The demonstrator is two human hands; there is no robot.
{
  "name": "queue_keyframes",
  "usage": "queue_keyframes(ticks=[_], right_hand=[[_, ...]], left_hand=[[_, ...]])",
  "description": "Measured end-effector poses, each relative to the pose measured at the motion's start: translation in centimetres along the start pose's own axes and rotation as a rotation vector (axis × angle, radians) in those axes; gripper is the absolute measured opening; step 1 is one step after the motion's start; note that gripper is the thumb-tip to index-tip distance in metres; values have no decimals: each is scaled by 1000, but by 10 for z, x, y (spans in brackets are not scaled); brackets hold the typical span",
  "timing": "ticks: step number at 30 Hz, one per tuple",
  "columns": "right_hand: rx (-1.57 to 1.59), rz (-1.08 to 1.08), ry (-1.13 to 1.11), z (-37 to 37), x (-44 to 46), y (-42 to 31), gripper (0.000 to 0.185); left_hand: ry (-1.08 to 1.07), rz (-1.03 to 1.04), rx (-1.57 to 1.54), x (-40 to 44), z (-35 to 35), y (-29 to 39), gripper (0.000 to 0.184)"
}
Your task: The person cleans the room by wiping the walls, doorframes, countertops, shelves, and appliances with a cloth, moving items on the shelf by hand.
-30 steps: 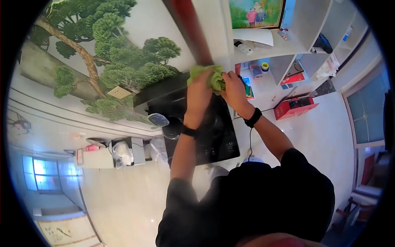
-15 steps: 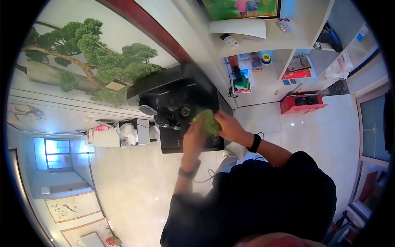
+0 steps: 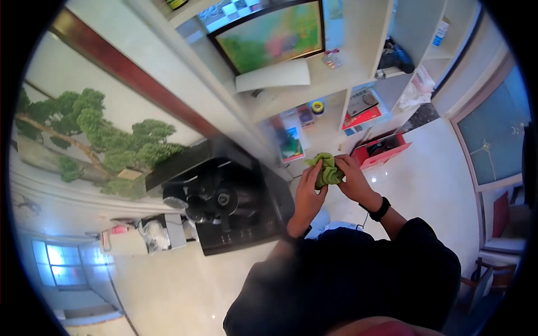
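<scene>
A crumpled green cloth is held between my two hands, to the right of the black appliance. My left hand grips its left side with bent fingers. On the other side, my right hand has its fingers closed on the cloth's right edge. Left of my hands stands the glossy black appliance, with a round dark part on its top. Both hands are apart from it.
Behind my hands rises a white shelf unit with a framed picture and books. A red box lies on the floor beyond my right hand. White furniture with a plastic bag stands left of the appliance.
Both hands have moved with the green cloth away from the black appliance to the right. The camera view has turned right, so the appliance now sits lower and further left.
</scene>
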State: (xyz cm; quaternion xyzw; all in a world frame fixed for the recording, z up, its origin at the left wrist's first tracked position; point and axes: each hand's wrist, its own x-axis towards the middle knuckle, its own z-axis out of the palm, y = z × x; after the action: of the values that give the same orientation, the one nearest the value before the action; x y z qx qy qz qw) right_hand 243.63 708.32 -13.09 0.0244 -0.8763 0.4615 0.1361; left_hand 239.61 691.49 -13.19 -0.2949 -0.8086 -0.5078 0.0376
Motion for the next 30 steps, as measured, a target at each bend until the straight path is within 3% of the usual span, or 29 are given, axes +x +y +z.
queue_keyframes(ticks=[10, 26, 30], right_hand=[[-50, 54, 302, -101, 20, 29, 58], [-226, -208, 606, -183, 168, 86, 58], [-79, -166, 676, -194, 178, 109, 57]], left_hand=[[-185, 252, -220, 110, 78, 19, 68], [-18, 472, -278, 288, 131, 38, 65], [30, 564, -207, 309, 148, 49, 62]])
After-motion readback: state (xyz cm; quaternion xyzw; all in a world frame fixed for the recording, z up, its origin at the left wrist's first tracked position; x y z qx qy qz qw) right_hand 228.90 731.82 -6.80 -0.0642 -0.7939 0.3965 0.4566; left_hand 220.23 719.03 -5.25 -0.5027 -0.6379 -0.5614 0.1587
